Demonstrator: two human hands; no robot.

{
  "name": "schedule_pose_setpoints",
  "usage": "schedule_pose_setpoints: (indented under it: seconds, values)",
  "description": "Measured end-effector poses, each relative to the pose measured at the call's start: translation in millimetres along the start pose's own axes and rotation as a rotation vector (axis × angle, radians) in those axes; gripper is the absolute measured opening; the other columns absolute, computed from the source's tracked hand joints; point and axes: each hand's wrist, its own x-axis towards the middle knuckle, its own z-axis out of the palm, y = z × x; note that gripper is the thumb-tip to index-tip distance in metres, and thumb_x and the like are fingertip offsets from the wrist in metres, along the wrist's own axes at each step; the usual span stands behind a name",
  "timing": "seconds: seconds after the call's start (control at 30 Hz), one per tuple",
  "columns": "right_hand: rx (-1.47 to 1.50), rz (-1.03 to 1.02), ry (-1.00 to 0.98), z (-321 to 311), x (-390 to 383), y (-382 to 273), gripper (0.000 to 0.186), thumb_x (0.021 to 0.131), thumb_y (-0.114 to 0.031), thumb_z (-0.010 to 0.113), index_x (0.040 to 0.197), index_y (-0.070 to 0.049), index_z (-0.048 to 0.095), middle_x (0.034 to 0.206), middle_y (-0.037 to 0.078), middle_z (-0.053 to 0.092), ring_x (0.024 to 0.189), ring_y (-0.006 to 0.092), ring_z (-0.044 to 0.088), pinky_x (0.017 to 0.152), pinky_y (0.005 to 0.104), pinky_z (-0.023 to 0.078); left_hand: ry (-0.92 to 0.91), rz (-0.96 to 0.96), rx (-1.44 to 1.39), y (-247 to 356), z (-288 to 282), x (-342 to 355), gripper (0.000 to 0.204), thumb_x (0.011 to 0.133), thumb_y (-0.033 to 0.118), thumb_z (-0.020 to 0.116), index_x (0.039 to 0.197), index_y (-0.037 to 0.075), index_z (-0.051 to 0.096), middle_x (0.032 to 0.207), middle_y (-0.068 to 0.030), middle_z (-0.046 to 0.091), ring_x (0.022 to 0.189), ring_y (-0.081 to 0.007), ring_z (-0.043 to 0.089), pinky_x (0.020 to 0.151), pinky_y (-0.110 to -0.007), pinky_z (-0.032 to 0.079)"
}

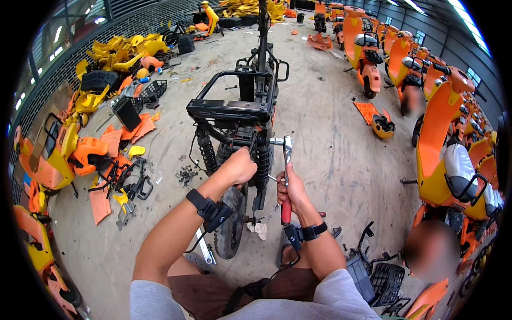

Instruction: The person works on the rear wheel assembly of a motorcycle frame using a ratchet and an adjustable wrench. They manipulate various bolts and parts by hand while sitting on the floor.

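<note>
Before me stands a stripped black scooter frame (pixel 229 113) with its rear wheel (pixel 230 229) toward me. My right hand (pixel 292 186) is wrapped round a ratchet wrench (pixel 288 154) with a red grip, held nearly upright. The wrench's socket (pixel 276 141) points left at the frame's right side, by the upper end of the right coil shock absorber (pixel 263 162). My left hand (pixel 240 166) is closed at the rear of the frame, between that one and the left shock absorber (pixel 206 152). Whatever its fingers hold is hidden behind the hand.
Small loose fasteners (pixel 186 175) and a silver flat tool (pixel 205 248) lie on the floor. At left are a pile of yellow panels (pixel 125 53) and orange parts (pixel 140 127). Orange-yellow scooters (pixel 431 144) line the right. A black basket (pixel 386 282) sits near my right knee.
</note>
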Motion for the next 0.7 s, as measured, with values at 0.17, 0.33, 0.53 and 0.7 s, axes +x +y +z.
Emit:
schedule_pose_setpoints:
  seconds: [0.17, 0.33, 0.53, 0.7]
  values:
    - [-0.081, -0.024, 0.062, 2.5, 6.7, 5.5, 0.062, 0.094, -0.065, 0.032, 0.078, -0.007, 0.045, 0.051, -0.002, 0.033, 0.036, 0.013, 0.036, 0.037, 0.0317, 0.036, 0.005, 0.032, 0.039, 3.6, -0.7, -3.0, 0.031, 0.079, 0.001, 0.047, 0.106, -0.015, 0.044, 0.077, -0.0254, 0.061, 0.045, -0.0296, 0.059, 0.038, -0.039, 0.046]
    - [-0.242, -0.185, 0.147, -1.1, 30.7, 24.8, 0.065, 0.097, -0.061, 0.028, 0.071, -0.004, 0.045, 0.05, 0.003, 0.041, 0.035, 0.0152, 0.04, 0.035, 0.0314, 0.038, 0.004, 0.025, 0.091, 3.6, -3.4, -2.3, 0.035, 0.078, 0.001, 0.046, 0.108, -0.017, 0.041, 0.076, -0.027, 0.061, 0.046, -0.0305, 0.061, 0.039, -0.039, 0.046]
    - [-0.193, -0.333, 0.134, -0.9, 49.6, 46.3, 0.061, 0.099, -0.057, 0.027, 0.073, -0.005, 0.045, 0.048, 0.002, 0.038, 0.035, 0.0157, 0.04, 0.035, 0.0314, 0.036, 0.015, 0.033, 0.051, 5.4, 1.4, -1.4, 0.031, 0.08, 0.003, 0.048, 0.104, -0.017, 0.045, 0.074, -0.0263, 0.061, 0.048, -0.0306, 0.061, 0.039, -0.039, 0.046]
    - [-0.031, 0.041, 0.107, 39.6, -8.2, -2.3, 0.055, 0.095, -0.061, 0.036, 0.092, -0.007, 0.046, 0.053, -0.003, 0.03, 0.04, 0.0133, 0.031, 0.042, 0.0284, 0.035, 0.053, 0.025, 0.042, -1.4, -4.3, -5.3, 0.028, 0.081, 0.004, 0.049, 0.1, -0.016, 0.049, 0.074, -0.0266, 0.062, 0.049, -0.0306, 0.061, 0.041, -0.04, 0.047]
